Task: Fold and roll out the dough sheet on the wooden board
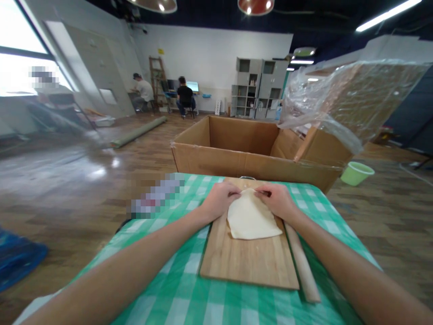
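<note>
A flat, cream-coloured sheet of dough (253, 219) lies on a wooden cutting board (248, 266), narrow at the far end and wider toward me. At its far left corner my left hand (221, 197) pinches the edge between thumb and fingers. My right hand (275, 197) pinches the far right edge in the same way, a short gap from the left. Along the board's right side rests a wooden rolling pin (302, 266), its far end hidden under my right forearm. A metal handle (248, 178) shows at the board's far edge.
A green and white checked cloth (169, 284) covers the table. Just beyond stands a large open cardboard box (243, 158) with plastic wrap (314, 104) on its right. A light green bucket (357, 174) is on the floor. A blurred-out item (157, 196) lies at the table's left edge. Several people sit farther back.
</note>
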A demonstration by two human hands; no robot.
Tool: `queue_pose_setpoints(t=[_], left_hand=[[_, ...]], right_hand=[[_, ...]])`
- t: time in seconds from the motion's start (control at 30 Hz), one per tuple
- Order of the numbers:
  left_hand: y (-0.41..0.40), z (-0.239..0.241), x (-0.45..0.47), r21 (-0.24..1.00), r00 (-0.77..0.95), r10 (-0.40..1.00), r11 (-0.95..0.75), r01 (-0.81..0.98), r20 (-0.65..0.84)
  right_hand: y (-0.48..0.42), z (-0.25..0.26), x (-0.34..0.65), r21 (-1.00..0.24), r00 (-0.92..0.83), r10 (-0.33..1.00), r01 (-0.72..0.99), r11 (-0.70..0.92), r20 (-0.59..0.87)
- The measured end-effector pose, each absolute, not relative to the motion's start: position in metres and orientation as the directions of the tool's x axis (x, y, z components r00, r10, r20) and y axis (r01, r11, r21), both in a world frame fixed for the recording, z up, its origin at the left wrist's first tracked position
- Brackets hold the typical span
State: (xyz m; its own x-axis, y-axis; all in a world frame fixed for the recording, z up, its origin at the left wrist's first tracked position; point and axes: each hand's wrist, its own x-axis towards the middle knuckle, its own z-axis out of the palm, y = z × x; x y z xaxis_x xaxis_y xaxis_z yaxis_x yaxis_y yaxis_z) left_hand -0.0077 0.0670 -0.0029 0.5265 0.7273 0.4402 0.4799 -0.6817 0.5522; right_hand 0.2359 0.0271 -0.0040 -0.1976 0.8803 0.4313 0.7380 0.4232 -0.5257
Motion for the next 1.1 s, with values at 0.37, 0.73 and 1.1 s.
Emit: queue_pose_setpoints(t=[0.37, 0.73, 1.1], left_hand=[[0.033, 0.008, -0.002, -0.103, 0.785, 0.583, -0.785, 0.61, 0.21], [0.042, 0.026, -0.009, 0.034, 0.84, 0.536, -0.844, 0.535, 0.089], [0.032, -0.002, -0.001, -0.046, 0.866, 0.479, -0.871, 0.489, 0.144]], right_hand=[[0.018, -0.005, 0.255, -0.173, -0.501, 0.774, 0.785, 0.595, 0.387], [0.009, 0.021, 0.248, -0.082, -0.454, 0.874, 0.878, 0.472, 0.173], [-0.005, 0.015, 0.223, -0.198, -0.538, 0.83, 0.806, 0.557, 0.148]])
